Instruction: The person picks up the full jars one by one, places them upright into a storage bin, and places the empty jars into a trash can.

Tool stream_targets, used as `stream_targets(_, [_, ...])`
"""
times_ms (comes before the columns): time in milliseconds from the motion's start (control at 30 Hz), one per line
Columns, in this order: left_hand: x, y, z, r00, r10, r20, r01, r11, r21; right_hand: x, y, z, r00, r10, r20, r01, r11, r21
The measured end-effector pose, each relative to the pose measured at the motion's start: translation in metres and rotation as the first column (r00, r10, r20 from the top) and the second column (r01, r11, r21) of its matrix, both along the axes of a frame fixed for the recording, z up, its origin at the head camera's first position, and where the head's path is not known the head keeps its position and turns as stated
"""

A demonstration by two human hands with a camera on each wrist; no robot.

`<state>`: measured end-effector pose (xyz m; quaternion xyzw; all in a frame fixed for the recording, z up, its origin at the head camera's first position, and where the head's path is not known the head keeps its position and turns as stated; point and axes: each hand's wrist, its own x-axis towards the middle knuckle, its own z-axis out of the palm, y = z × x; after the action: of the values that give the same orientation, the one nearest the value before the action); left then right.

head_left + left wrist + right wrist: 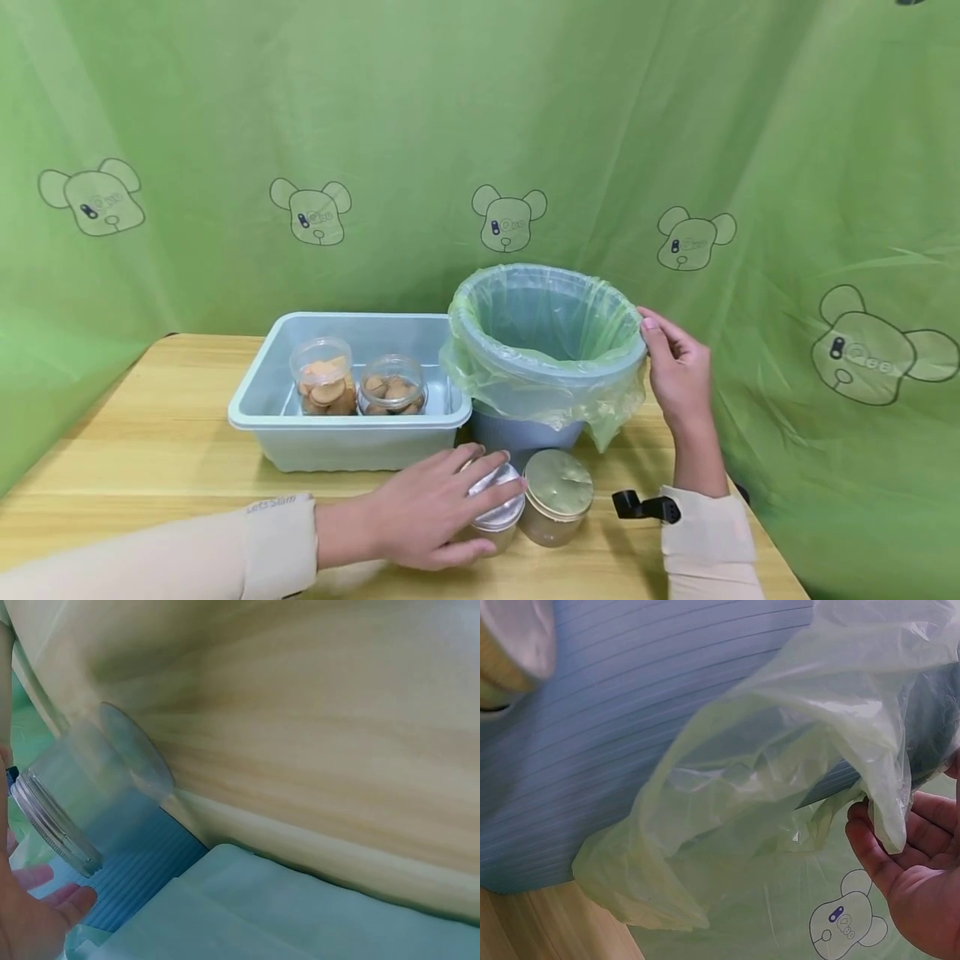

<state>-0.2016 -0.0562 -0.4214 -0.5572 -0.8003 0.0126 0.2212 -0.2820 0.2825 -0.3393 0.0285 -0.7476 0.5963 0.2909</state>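
Note:
A light-blue waste bin [528,429] is lined with a pale green plastic bag [517,396] folded over its rim. At the right side of that rim, my right hand [678,375] pinches the bag's edge between thumb and fingers; the right wrist view shows the loose plastic [889,802] against the fingers. In front of the bin stand two clear jars, one with a silver lid [504,504], the other with a gold-looking lid [558,483]. My left hand [438,508] reaches over the silver-lidded jar with fingers spread, the fingertips right at its lid [56,825] in the left wrist view.
A light-blue plastic tub [352,446] stands left of the bin, close against it. Inside are two clear jars of round biscuits, a taller one [324,379] and a lower one [392,387]. Green curtain [405,125] hangs behind the wooden table [172,417].

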Motion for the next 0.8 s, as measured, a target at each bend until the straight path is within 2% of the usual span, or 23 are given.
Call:
stream_targets(100, [-0.005,0.004,0.0,1.0,-0.027,-0.001,0.027,1.0,-0.015,0.0,0.0,0.0,1.0,-0.007,-0.004,0.007,1.0,0.003])
stream_targets(333, [-0.013,0.007,-0.001,0.999,-0.045,0.018,0.046,0.996,-0.08,0.0,0.0,-0.001,1.0,-0.012,-0.001,0.012,1.0,0.027])
stream_targets(567, [-0.016,0.009,0.001,0.995,-0.081,0.06,0.086,0.993,-0.085,0.0,-0.001,-0.002,1.0,-0.018,0.003,0.018,0.999,0.038])
stream_targets(800, [-0.018,0.01,0.003,0.994,-0.093,0.054,0.098,0.991,-0.094,0.0,-0.001,-0.001,1.0,-0.021,-0.001,0.021,0.999,0.042])
